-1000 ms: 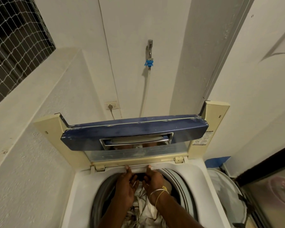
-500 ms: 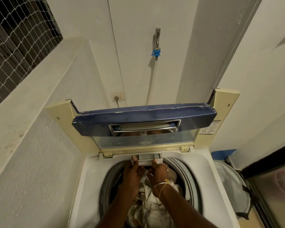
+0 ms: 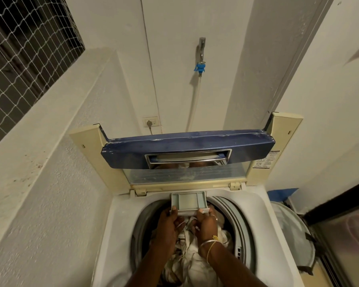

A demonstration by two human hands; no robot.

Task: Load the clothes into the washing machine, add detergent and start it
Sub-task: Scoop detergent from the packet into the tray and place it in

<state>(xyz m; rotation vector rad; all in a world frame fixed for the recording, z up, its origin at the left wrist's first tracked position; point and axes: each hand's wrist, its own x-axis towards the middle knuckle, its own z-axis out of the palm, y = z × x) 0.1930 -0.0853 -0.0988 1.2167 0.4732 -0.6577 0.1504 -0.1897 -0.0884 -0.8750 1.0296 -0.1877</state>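
Right now, both hands are gripping the front lip of the detergent drawer [image 3: 188, 201], which is sticking out from the back rim of the washing machine [image 3: 120, 224], over the drum [image 3: 145, 220]. The left hand [image 3: 169, 224] is pinching its left corner, thumb on top, fingers curled beneath; the right hand [image 3: 205, 225] is pinching the right corner likewise, bangles [image 3: 208, 244] sitting on its wrist. Pale clothes [image 3: 193, 257] are lying piled in the drum below the wrists. The blue lid [image 3: 187, 150] is standing raised behind the drawer, with a tap [image 3: 201, 48] and a wall socket [image 3: 151, 122] showing above it.
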